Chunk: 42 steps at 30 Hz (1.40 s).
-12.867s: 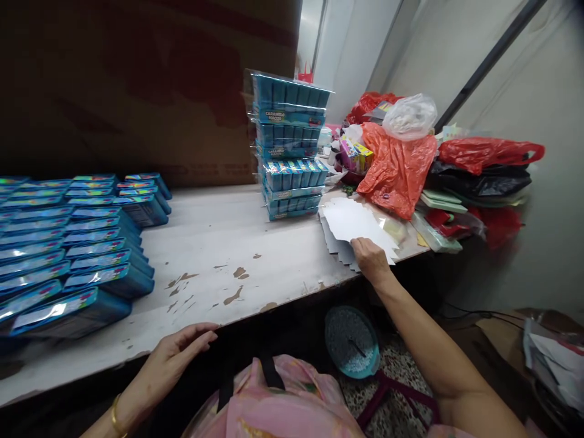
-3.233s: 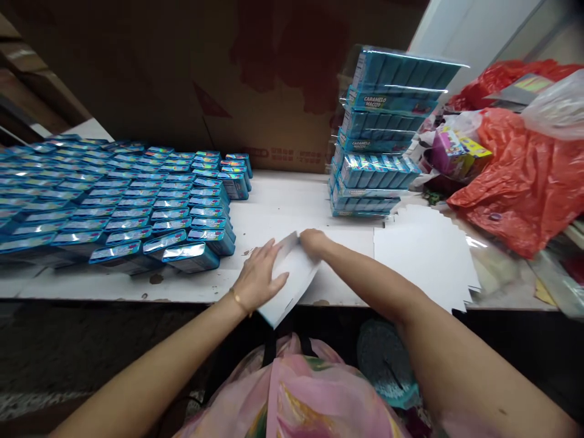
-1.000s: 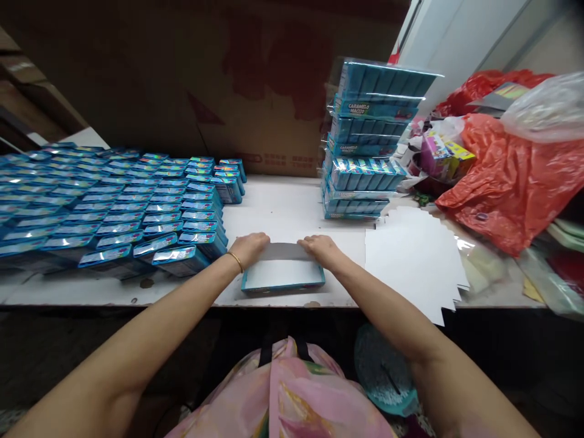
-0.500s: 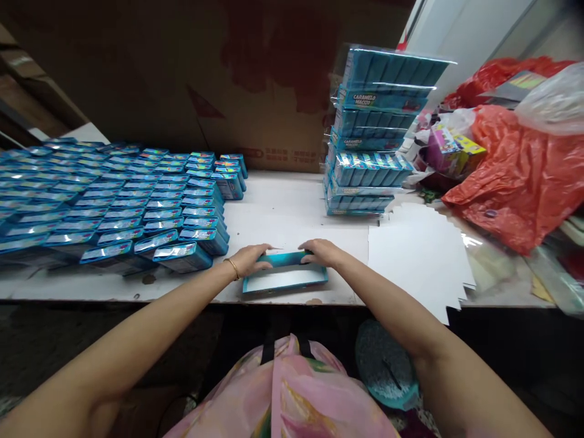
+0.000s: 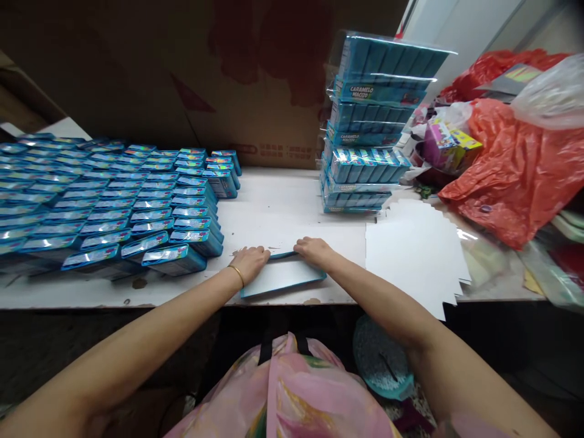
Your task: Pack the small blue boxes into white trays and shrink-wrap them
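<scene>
A shallow cardboard tray [image 5: 283,278], white inside with blue edges, lies near the table's front edge. My left hand [image 5: 252,264] has its fingers curled over the tray's far left corner; a thin bracelet circles that wrist. At the far right corner, my right hand [image 5: 314,251] grips the same tray, fingers bent over its blue back wall. Both sets of fingertips press on that wall, partly hiding it. To the left stand rows of small blue boxes [image 5: 173,258], the closest of them leaning.
Clear-wrapped packs of blue boxes [image 5: 374,121] are stacked at the back right. White cardboard sheets [image 5: 413,249] lie right of my right arm. Red plastic bags [image 5: 524,164] heap up farther right. A large brown carton [image 5: 274,79] walls the back, and a teal bucket [image 5: 387,365] sits below.
My fingers have folded over the tray's far wall, which now shows as a thinner blue strip. The whole view has shifted slightly.
</scene>
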{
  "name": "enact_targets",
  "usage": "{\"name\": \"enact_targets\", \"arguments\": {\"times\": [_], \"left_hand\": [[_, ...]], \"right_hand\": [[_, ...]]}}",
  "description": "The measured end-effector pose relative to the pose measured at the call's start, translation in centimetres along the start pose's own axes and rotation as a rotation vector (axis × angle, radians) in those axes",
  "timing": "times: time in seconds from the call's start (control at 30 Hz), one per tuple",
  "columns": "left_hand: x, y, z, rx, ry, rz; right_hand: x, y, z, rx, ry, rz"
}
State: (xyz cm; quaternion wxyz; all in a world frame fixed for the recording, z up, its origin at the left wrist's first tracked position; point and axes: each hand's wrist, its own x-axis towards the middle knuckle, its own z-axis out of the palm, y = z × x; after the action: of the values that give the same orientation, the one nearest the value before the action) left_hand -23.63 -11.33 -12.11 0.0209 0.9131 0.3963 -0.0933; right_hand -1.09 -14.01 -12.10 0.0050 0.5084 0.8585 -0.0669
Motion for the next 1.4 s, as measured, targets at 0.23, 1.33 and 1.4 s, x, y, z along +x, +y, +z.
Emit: {"name": "enact_targets", "arguments": {"times": [0.23, 1.33, 1.4], "left_hand": [[-1.6, -3.1, -0.3, -0.173, 0.13, -0.066], [-15.7, -8.2, 6.7, -0.991, 1.017, -0.835], [-15.3, -9.3, 7.3, -1.018, 0.958, -0.78]], "right_hand": [[-8.6, 0.8, 1.2, 0.556, 0.43, 0.634], [17.7, -14.4, -0.8, 0.601, 0.243, -0.182], [17.3, -15.6, -0.3, 0.567, 0.3, -0.149]]}}
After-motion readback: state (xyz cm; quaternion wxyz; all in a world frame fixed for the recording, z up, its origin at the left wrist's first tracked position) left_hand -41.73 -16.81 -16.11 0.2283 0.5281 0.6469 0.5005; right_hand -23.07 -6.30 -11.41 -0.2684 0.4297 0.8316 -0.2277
